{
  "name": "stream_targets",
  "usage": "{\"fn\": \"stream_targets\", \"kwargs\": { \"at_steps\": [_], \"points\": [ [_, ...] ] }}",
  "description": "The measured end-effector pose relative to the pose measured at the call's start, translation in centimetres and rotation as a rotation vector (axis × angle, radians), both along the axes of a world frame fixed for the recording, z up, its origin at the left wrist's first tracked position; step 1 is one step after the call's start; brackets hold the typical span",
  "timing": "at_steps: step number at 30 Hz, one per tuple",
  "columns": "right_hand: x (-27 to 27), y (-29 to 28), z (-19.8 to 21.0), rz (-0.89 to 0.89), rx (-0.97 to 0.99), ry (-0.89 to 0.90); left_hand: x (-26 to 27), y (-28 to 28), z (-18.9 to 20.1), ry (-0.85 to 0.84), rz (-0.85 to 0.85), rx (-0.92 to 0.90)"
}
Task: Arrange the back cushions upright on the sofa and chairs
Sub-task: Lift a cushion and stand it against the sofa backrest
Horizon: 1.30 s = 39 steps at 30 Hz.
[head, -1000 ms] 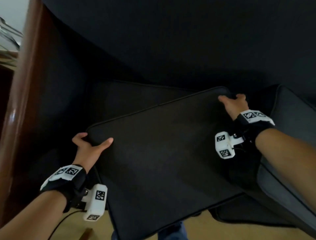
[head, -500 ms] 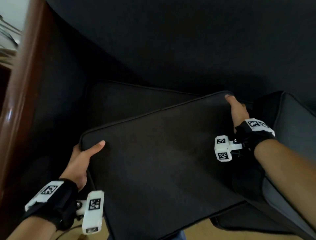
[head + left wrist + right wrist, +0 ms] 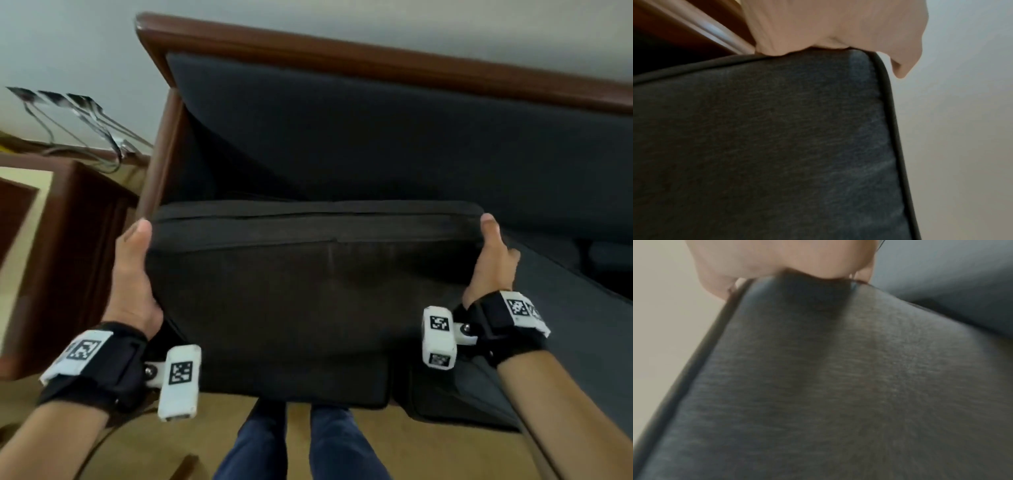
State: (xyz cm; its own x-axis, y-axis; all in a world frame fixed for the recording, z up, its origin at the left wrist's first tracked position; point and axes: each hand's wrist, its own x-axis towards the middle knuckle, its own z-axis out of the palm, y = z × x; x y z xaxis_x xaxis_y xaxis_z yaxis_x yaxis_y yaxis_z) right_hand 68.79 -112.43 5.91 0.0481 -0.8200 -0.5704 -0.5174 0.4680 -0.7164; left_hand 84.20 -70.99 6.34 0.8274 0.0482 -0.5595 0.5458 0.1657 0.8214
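Cushion (image 3: 291,301) spans the whole gap between the two grips, raised in front of the sofa (image 3: 376,137). Left hand (image 3: 132,274) clasps its left side edge, thumb up along the near face, fingers hidden behind; right hand (image 3: 493,263) clasps the opposite edge likewise. It is a flat, rectangular slab of dark grey woven fabric with piped seams and rounded corners. Beyond the grips stands the sofa's padded back, framed in polished brown wood.
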Motion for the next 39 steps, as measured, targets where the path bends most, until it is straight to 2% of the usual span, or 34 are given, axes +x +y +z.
{"fn": "stream_targets", "kwargs": {
  "at_steps": [3, 5, 9, 12, 14, 16, 18, 20, 21, 23, 25, 27, 30, 35, 39],
  "points": [
    [-3.5, 2.9, 2.8, -0.08, -0.002, -0.082, -1.0, 1.8, 4.0, -0.066, -0.017, 0.065],
    [-5.5, 5.0, 3.6, -0.088, -0.004, -0.11, -2.1, 2.8, 5.0, -0.092, -0.04, 0.171],
    [-6.3, 6.6, 4.6, -0.043, -0.024, -0.009, -4.0, 3.5, 4.9, -0.141, -0.151, 0.42],
    [-4.9, 6.4, 6.0, 0.044, -0.069, 0.137, -3.9, 3.1, 5.1, -0.149, -0.176, 0.47],
    [-3.5, 7.4, 7.3, 0.234, -0.22, 0.31, -3.4, 3.0, 5.3, -0.151, -0.196, 0.495],
    [-1.7, 10.3, 8.9, 0.454, -0.416, 0.356, -3.2, 3.1, 5.4, -0.156, -0.226, 0.515],
    [0.4, 14.1, 9.8, 0.731, -0.553, 0.184, -3.0, 3.5, 5.2, -0.158, -0.259, 0.515],
    [2.5, 18.2, 10.1, 1.102, -0.553, -0.003, -3.1, 3.9, 5.0, -0.16, -0.26, 0.495],
    [3.5, 20.2, 10.1, 1.311, -0.543, -0.006, -3.2, 4.0, 4.9, -0.174, -0.259, 0.493],
    [5.1, 24.0, 9.8, 1.676, -0.571, 0.168, -3.5, 4.3, 4.8, -0.208, -0.262, 0.519],
    [5.9, 26.9, 9.0, 1.845, -0.68, 0.376, -3.8, 4.4, 4.4, -0.226, -0.262, 0.518],
    [6.2, 28.7, 8.2, 1.848, -0.779, 0.522, -4.1, 5.0, 3.8, -0.22, -0.274, 0.494],
    [6.1, 29.8, 7.5, 1.792, -0.866, 0.601, -4.3, 6.2, 3.0, -0.192, -0.327, 0.465],
    [5.5, 29.3, 7.7, 1.778, -0.909, 0.521, -5.4, 6.8, 3.7, -0.222, -0.421, 0.433],
    [4.1, 27.2, 8.8, 1.71, -0.864, 0.4, -5.9, 8.3, 5.8, -0.3, -0.71, 0.359]
  ]
}}
